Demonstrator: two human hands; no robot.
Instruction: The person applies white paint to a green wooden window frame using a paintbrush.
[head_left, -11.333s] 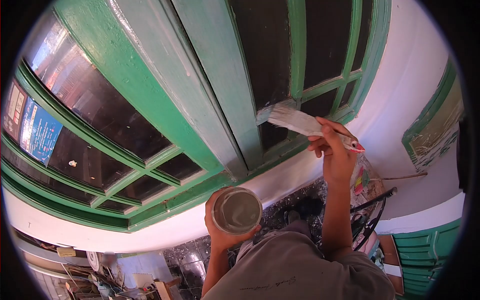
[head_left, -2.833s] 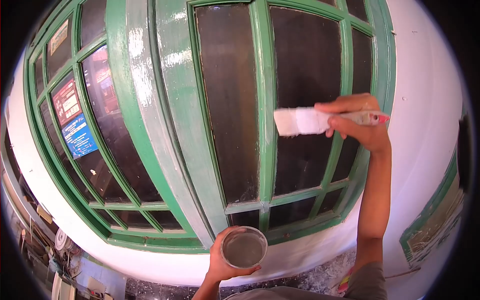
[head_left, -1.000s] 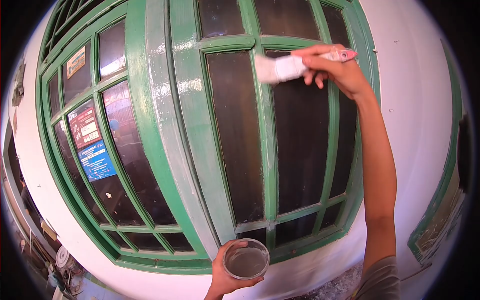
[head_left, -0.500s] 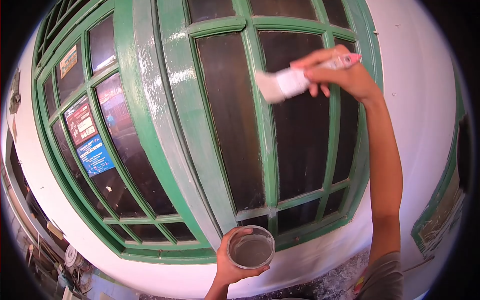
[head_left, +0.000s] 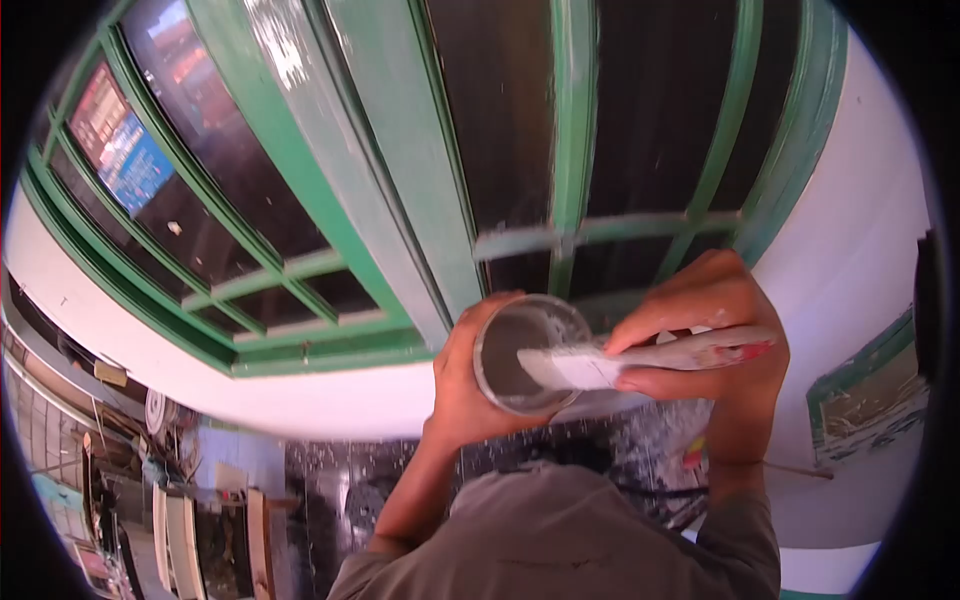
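My left hand (head_left: 462, 385) is wrapped round a clear plastic tub (head_left: 487, 362) with grey paint (head_left: 505, 350) inside. Between the thumb and fingers of my right hand (head_left: 735, 305) is a paintbrush (head_left: 590, 368), its paint-smeared handle pointing right. The pale bristles reach over the tub's rim and overlap the paint in this view. Beyond both hands stands a green wooden window frame (head_left: 572, 130) with dark glass panes. Grey paint coats part of the wide post (head_left: 330, 120) and the lower left crossbar (head_left: 515, 243).
A white wall (head_left: 860, 180) runs right of and below the window. Blue and red stickers (head_left: 140, 165) are on the left panes. Below lies a dark, paint-spattered floor (head_left: 340, 480). Wooden boards (head_left: 190, 540) and clutter stand at the lower left.
My right hand has brought the paintbrush down from the upper panes to the tub. The view has tilted downward, showing my shirt and more floor. My left hand still holds the tub.
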